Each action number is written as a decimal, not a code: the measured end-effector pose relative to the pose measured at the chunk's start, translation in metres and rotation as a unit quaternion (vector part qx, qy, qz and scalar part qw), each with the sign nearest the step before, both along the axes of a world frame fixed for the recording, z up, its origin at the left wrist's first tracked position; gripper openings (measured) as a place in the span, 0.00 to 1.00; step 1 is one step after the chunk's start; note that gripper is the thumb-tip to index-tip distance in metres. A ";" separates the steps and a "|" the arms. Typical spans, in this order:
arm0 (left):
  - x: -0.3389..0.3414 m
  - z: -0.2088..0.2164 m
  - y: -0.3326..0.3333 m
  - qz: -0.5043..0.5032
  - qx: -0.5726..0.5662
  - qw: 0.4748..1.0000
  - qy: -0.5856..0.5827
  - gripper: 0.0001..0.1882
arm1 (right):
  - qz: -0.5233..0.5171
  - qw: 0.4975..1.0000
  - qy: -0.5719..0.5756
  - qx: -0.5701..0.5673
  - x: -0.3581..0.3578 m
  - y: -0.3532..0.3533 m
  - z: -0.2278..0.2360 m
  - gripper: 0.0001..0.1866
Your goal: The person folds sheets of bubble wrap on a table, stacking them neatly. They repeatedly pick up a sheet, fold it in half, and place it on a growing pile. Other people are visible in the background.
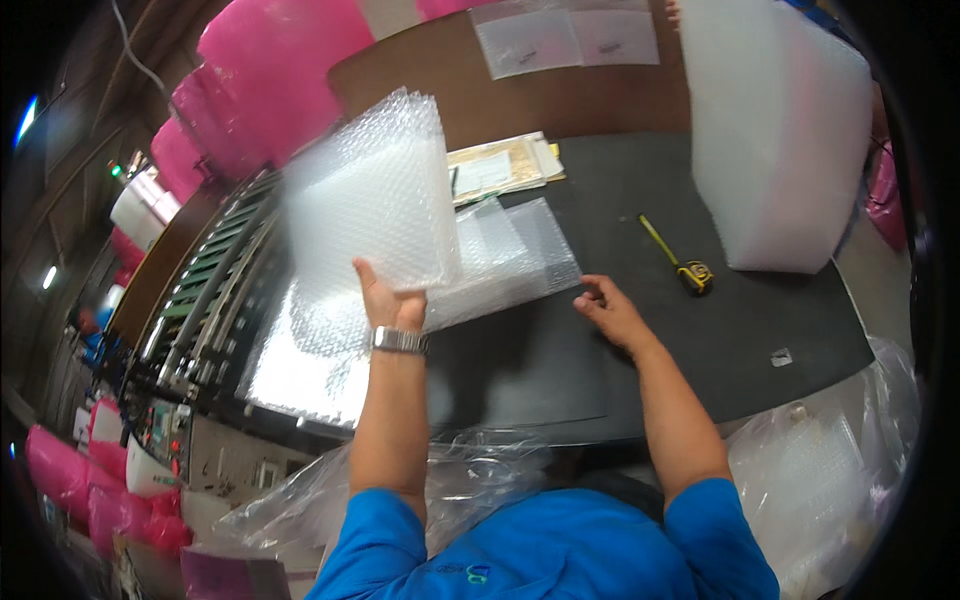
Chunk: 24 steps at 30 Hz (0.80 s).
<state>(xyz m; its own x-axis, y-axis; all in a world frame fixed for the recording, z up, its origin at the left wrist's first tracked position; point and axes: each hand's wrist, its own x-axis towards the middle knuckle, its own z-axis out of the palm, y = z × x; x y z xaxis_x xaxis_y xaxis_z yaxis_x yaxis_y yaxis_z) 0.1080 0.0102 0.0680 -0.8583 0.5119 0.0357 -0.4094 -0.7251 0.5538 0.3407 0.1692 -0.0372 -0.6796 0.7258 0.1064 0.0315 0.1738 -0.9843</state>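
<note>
My left hand [392, 302] grips a stack of clear bubble wrap bags [375, 200] by the lower edge, thumb across the front. The stack is raised and tilted above the table, its fingers-side hidden behind it. Another bubble wrap bag [510, 262] lies flat on the dark table, partly covered by the raised stack. At its right corner is my right hand [615, 318], fingers half curled and thumb apart from them. The index fingertip is at the corner; I cannot tell whether it touches. More shiny bubble wrap [300, 365] lies on the left.
A yellow and black tape measure [693, 277], partly drawn out, lies on the dark table [660, 370]. Behind are papers on a board [500, 168]. A tall block of white wrap [775, 140] stands at the right. A roller conveyor [215, 260] adjoins the left side.
</note>
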 end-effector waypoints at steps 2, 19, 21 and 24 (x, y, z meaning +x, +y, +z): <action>0.010 -0.009 0.001 -0.009 -0.015 0.998 0.065 0.32 | 0.054 0.998 0.037 -0.027 -0.006 0.001 -0.003 0.32; 0.073 -0.077 0.031 -0.302 -0.142 0.742 0.581 0.30 | -0.169 0.885 0.431 -0.038 0.193 -0.032 0.065 0.26; 0.072 -0.068 0.038 -0.262 -0.140 0.726 0.620 0.21 | -0.279 0.844 0.457 -0.011 0.280 -0.026 0.066 0.34; 0.059 -0.095 0.034 -0.211 -0.188 0.733 0.619 0.18 | -0.239 0.838 0.485 0.073 0.339 -0.061 0.120 0.33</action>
